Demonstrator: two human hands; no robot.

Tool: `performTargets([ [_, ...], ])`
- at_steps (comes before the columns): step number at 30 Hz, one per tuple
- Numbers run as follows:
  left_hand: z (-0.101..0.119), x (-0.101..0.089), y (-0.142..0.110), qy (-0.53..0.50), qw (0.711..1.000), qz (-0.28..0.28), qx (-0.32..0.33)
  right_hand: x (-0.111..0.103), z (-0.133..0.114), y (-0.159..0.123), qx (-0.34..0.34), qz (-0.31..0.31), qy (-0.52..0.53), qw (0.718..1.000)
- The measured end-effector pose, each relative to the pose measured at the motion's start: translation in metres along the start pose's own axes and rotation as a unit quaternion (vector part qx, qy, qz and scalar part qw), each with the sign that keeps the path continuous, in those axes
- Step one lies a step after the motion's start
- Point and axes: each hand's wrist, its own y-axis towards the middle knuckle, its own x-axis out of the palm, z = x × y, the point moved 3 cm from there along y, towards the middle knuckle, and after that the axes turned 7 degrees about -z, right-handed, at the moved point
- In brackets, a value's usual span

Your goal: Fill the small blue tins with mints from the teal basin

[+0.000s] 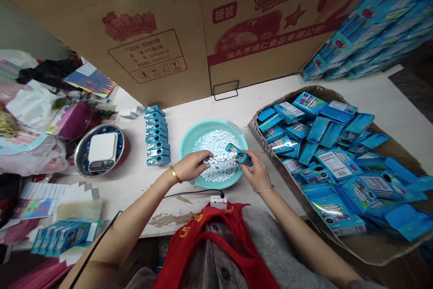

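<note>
A turquoise basin holds a heap of small white pellet candies. Over its left part, my left hand is closed on a small dark-edged scoop; white pellets lie along it, and its shape is mostly hidden. My right hand grips a small blue carton at the basin's right side, tilted toward the scoop, with a dark round opening on its face. Left of the basin, several blue cartons stand in a row, some with white pellets showing at their holes.
At right, a large cut-down cardboard box is heaped with blue cartons. Big brown cartons wall the back. A white scale sits on a metal bowl at left. A cable runs along the front.
</note>
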Motion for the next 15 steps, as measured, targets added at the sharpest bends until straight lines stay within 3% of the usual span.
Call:
performTargets([
  [4, 0.037, -0.021, 0.003, 0.163, 0.982, -0.069, -0.073, 0.016, -0.009, -0.002, -0.066, -0.016, -0.010, 0.998],
  [7, 0.066, -0.026, 0.006, 0.260, 0.951, -0.107, -0.127, 0.026, -0.015, -0.004, -0.089, -0.020, -0.009, 0.996],
  [10, 0.088, -0.025, 0.006, 0.319, 0.930, -0.123, -0.137, 0.033, -0.017, -0.006, -0.089, -0.027, 0.007, 0.996],
  [15, 0.090, -0.019, 0.004, 0.343, 0.926, -0.107, -0.115, 0.035, -0.012, -0.010, -0.067, -0.022, 0.022, 0.997],
])
